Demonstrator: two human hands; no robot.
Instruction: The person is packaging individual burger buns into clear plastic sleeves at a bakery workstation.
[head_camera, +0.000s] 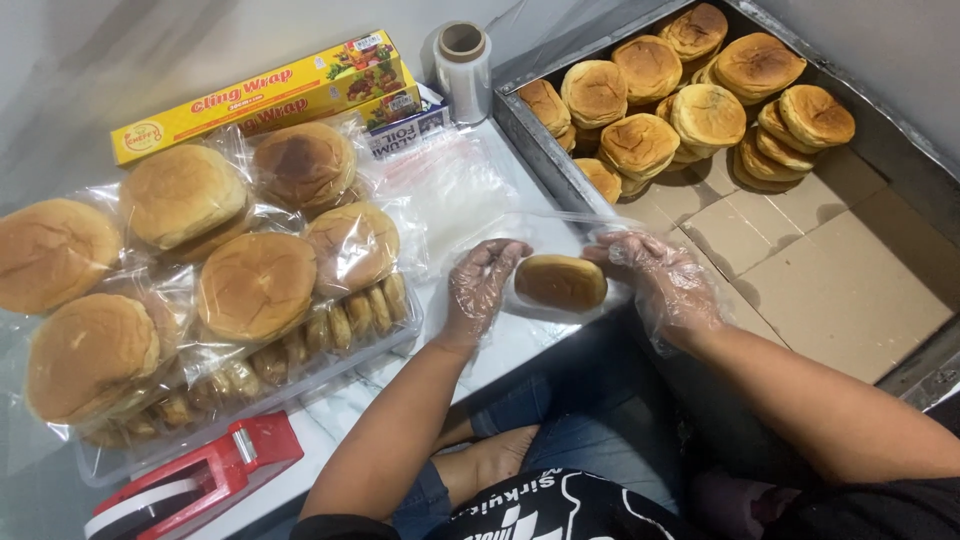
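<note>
While my left fingers (487, 272) and right fingers (640, 262), both in thin clear gloves, grasp the two ends of a clear bag (560, 240), a bun (560, 282) sits inside it, right between them. Left of my left fingers lie bagged buns (258, 285) on the counter (500, 350), with a red tape dispenser (200, 480) nearer me. Beyond my right fingers stands a tray (540, 150) stacked with bare buns (640, 145), and beyond my left, a wrap box (260, 95) and a film roll (462, 65).
</note>
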